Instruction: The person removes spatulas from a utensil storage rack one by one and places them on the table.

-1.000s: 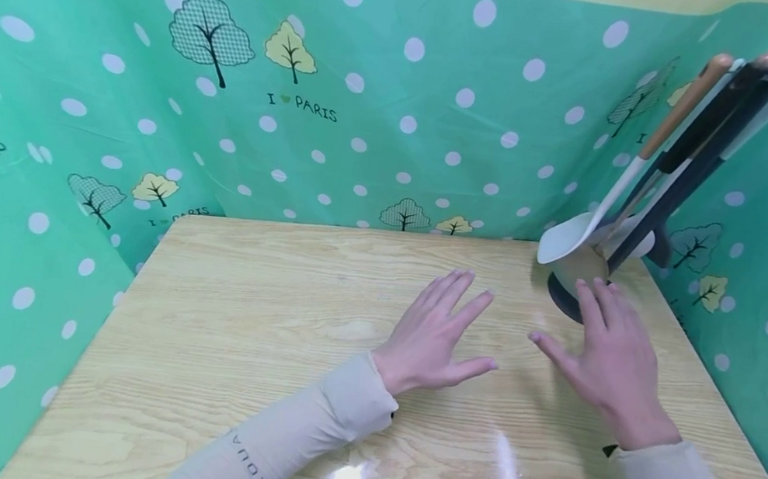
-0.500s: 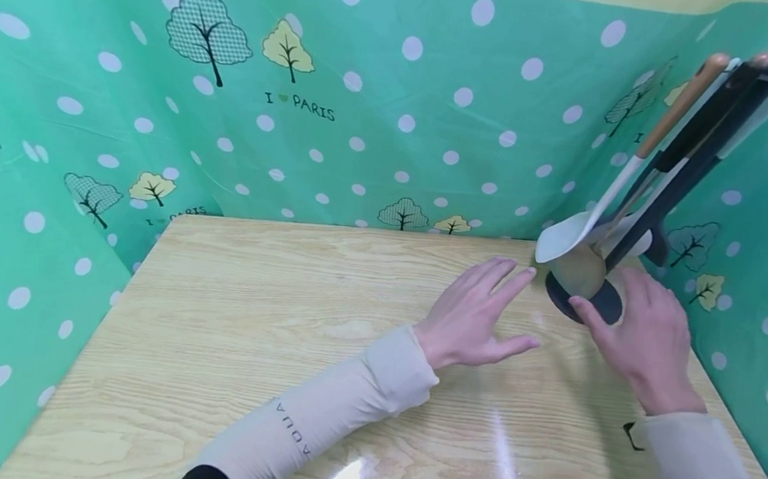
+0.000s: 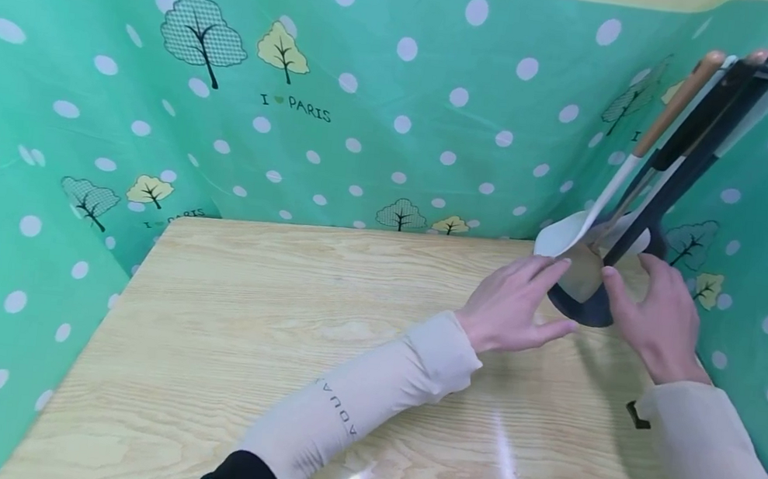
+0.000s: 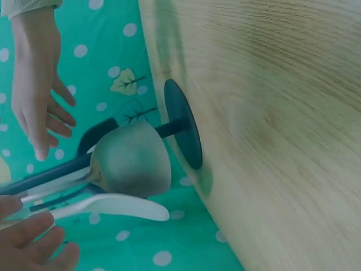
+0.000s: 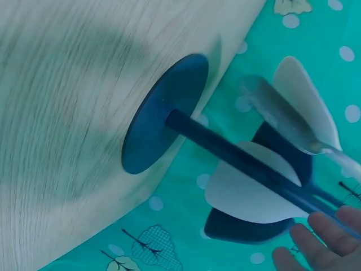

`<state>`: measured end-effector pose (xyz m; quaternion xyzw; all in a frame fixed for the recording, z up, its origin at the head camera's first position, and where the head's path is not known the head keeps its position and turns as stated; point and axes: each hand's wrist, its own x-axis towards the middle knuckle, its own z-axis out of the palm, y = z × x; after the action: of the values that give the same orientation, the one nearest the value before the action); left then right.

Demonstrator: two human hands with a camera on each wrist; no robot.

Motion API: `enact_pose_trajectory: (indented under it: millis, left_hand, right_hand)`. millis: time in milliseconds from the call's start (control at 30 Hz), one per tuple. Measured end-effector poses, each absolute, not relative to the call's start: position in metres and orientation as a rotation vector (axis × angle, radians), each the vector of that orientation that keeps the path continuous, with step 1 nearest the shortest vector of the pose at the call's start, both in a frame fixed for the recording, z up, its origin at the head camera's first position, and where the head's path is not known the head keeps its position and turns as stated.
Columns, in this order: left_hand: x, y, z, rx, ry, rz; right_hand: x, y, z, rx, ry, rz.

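Pale wood grain covered the surface [image 3: 263, 320] in the head view, with spotted green cloth [image 3: 375, 59] beyond its far edge and along its right edge. Close to the far right corner stood the rack [image 3: 673, 193], its dark pole leaning in view above a round base [image 3: 590, 314]. Utensils hung about it, among them a white spatula [image 3: 558, 237] with a wooden handle [image 3: 679, 103] and a metal turner [image 3: 582, 274]. The left hand [image 3: 514, 304] lay left of the base, fingers extended and thumb spread. The right hand [image 3: 666, 324] was at the base's right, thumb apart from its fingers.

From the left wrist, the base sat near the surface's edge. The right hand hung beside the utensils with relaxed fingers, a gap showing between. Spread left fingers overlapped the handles; whether they touched could not be told.

From the right wrist, a white blade [image 5: 254, 186] hung behind the pole. Right fingertips, slightly parted, overlapped the pole's far part; contact was unclear.
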<state>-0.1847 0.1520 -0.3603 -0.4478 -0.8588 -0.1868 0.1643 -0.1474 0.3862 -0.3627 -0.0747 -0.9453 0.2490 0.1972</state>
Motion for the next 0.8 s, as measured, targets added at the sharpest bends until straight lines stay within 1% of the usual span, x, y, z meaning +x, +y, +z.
enact_pose_trajectory:
  millis: [300,567,800]
  left_hand:
    - [-0.194,0.176,-0.355,-1.278,-2.518,-0.553]
    - [-0.205,0.189,-0.341,-1.225,-2.638,-0.611]
    - [-0.208,0.212,-0.330,-1.285,-2.655,-0.614]
  right_hand:
    - [-0.158,0.392,-0.367,-0.232,-2.586,0.798]
    - [-0.177,0.388,-0.366,-0.308,-2.548,0.934]
    - [-0.180,0.388,-0.361,-0.353,-2.513,0.958]
